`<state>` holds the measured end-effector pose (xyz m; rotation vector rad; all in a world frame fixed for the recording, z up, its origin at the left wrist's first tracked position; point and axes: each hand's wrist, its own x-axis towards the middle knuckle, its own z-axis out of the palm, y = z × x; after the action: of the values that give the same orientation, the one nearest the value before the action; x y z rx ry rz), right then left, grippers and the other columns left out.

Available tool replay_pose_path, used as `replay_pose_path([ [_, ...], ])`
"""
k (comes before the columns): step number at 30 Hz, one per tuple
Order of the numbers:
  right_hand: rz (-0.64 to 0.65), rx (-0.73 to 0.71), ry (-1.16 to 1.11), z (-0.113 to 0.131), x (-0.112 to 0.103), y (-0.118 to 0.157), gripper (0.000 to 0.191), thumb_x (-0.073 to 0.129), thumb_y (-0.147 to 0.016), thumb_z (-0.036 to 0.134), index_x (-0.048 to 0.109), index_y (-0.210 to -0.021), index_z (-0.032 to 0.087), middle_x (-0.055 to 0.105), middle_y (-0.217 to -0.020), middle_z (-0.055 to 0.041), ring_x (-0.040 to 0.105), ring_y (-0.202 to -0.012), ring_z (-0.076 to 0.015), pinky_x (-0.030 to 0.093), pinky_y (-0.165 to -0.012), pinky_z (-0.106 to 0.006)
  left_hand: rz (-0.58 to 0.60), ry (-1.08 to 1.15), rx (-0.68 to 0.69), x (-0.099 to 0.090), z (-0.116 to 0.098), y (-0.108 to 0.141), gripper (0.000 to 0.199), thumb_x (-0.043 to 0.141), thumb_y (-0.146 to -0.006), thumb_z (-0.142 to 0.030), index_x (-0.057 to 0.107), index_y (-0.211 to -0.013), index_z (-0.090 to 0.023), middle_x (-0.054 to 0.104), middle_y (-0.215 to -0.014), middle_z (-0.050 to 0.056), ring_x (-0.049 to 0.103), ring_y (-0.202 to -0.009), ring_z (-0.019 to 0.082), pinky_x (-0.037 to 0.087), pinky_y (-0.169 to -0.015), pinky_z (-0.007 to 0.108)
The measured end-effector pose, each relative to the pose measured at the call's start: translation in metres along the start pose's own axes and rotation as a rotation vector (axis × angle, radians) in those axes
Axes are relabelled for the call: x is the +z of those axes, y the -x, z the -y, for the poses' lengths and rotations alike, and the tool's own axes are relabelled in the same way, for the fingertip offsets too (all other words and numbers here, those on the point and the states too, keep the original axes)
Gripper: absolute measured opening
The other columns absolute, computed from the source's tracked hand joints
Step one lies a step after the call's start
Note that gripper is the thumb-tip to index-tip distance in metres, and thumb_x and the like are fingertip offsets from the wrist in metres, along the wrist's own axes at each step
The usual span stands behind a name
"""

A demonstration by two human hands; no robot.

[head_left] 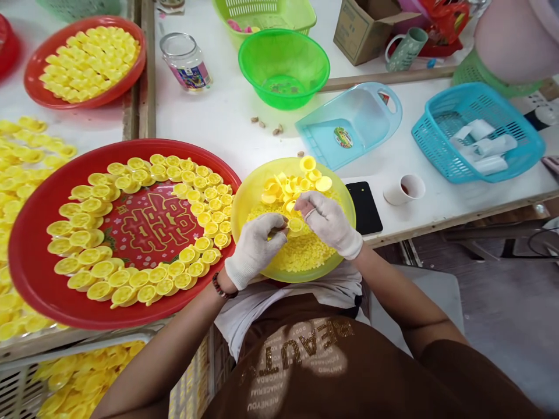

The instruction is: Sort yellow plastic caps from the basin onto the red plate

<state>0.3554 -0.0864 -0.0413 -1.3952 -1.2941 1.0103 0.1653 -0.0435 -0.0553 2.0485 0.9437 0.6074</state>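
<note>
Both my hands wear white knit gloves and meet over a yellow bowl [244, 201] that holds yellow granules and a pile of empty yellow cups [290, 186]. My right hand [329, 224] pinches a small yellow cup [296, 224] by its rim. My left hand [257, 247] is closed with its fingertips against that same cup. To the left lies a large red tray [32, 244] with filled yellow cups [107, 269] laid in rings around its printed centre.
A second red tray of cups [87, 61] sits far left, with more cups [21, 169] spread on the table and in a white crate [70, 375] below. Beyond the bowl are a green bowl [283, 67], a jar [186, 61], a blue scoop [349, 125], a teal basket [478, 131], a paper cup [404, 189] and a black pad [364, 206].
</note>
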Motion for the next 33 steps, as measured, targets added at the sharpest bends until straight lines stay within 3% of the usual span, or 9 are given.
replay_pose_path([
  [3, 0.049, -0.055, 0.115, 0.004, 0.001, -0.001, 0.017, 0.055, -0.098, 0.035, 0.058, -0.088, 0.021, 0.059, -0.081, 0.0007, 0.051, -0.072, -0.0134, 0.042, -0.071, -0.028, 0.003, 0.010, 0.020, 0.001, -0.001, 0.001, 0.007, 0.058, -0.087, -0.017, 0.064, -0.085, -0.020, 0.077, -0.100, 0.005, 0.072, -0.090, 0.018, 0.057, -0.084, 0.032],
  [6, 0.039, -0.006, 0.041, 0.003, 0.000, -0.002, 0.020, 0.053, -0.100, 0.038, 0.057, -0.088, 0.022, 0.054, -0.076, 0.0017, 0.048, -0.069, -0.0134, 0.041, -0.067, -0.028, -0.022, 0.001, 0.046, 0.002, -0.005, 0.003, 0.007, 0.059, -0.088, -0.017, 0.063, -0.083, -0.020, 0.077, -0.103, 0.005, 0.073, -0.095, 0.018, 0.058, -0.087, 0.033],
  [10, -0.001, 0.008, 0.039, 0.000, -0.009, 0.001, 0.023, 0.052, -0.102, 0.043, 0.058, -0.092, 0.023, 0.051, -0.073, 0.0021, 0.047, -0.066, -0.0144, 0.039, -0.063, -0.029, -0.162, -0.062, 0.085, -0.014, -0.006, 0.007, 0.007, 0.060, -0.091, -0.019, 0.063, -0.084, -0.020, 0.076, -0.107, 0.006, 0.072, -0.099, 0.018, 0.057, -0.089, 0.032],
  [14, 0.115, -0.095, 0.403, -0.006, -0.018, 0.009, 0.023, 0.050, -0.103, 0.037, 0.059, -0.089, 0.022, 0.055, -0.075, 0.0004, 0.049, -0.067, -0.0153, 0.038, -0.065, -0.031, -0.416, -0.281, 0.011, -0.065, 0.022, 0.012, 0.010, 0.061, -0.091, -0.025, 0.066, -0.085, -0.019, 0.074, -0.105, 0.007, 0.069, -0.099, 0.019, 0.055, -0.091, 0.034],
  [18, 0.186, -0.263, 0.815, -0.016, -0.018, 0.018, 0.024, 0.046, -0.104, 0.030, 0.065, -0.093, 0.020, 0.063, -0.088, -0.0069, 0.056, -0.081, -0.0215, 0.043, -0.075, -0.036, -0.647, -0.527, -0.207, -0.129, 0.083, 0.023, 0.014, 0.064, -0.087, -0.031, 0.068, -0.083, -0.017, 0.070, -0.090, 0.006, 0.064, -0.091, 0.021, 0.052, -0.086, 0.038],
  [21, 0.175, -0.309, 1.001, -0.019, -0.015, 0.023, 0.026, 0.045, -0.104, 0.029, 0.068, -0.098, 0.018, 0.065, -0.097, -0.0112, 0.057, -0.089, -0.0252, 0.044, -0.082, -0.039, -0.645, -0.565, -0.393, -0.158, 0.126, 0.025, 0.023, 0.059, -0.088, -0.034, 0.068, -0.086, -0.013, 0.063, -0.083, 0.003, 0.061, -0.090, 0.020, 0.048, -0.087, 0.038],
  [25, 0.259, -0.256, 1.154, -0.012, -0.002, 0.027, 0.021, 0.051, -0.101, 0.027, 0.069, -0.101, 0.016, 0.066, -0.103, -0.0135, 0.056, -0.092, -0.0278, 0.043, -0.083, -0.043, -0.567, -0.513, -0.555, -0.165, 0.154, 0.013, 0.027, 0.059, -0.086, -0.035, 0.069, -0.089, -0.010, 0.061, -0.077, 0.001, 0.060, -0.085, 0.018, 0.047, -0.081, 0.035],
  [30, 0.465, -0.209, 1.142, -0.001, 0.027, 0.033, 0.028, 0.058, -0.100, 0.041, 0.066, -0.108, 0.015, 0.066, -0.108, -0.0136, 0.059, -0.094, -0.0281, 0.044, -0.081, -0.041, -0.460, -0.473, -0.530, -0.161, 0.148, 0.000, 0.023, 0.065, -0.086, -0.032, 0.071, -0.094, -0.011, 0.067, -0.082, 0.003, 0.061, -0.086, 0.019, 0.051, -0.089, 0.039],
  [33, 0.560, -0.175, 1.109, -0.002, 0.039, 0.034, 0.031, 0.055, -0.102, 0.043, 0.065, -0.108, 0.015, 0.068, -0.105, -0.0130, 0.062, -0.092, -0.0269, 0.043, -0.077, -0.038, -0.477, -0.564, -0.372, -0.151, 0.123, -0.003, 0.023, 0.061, -0.091, -0.031, 0.071, -0.100, -0.012, 0.068, -0.092, 0.005, 0.061, -0.100, 0.023, 0.048, -0.100, 0.044],
])
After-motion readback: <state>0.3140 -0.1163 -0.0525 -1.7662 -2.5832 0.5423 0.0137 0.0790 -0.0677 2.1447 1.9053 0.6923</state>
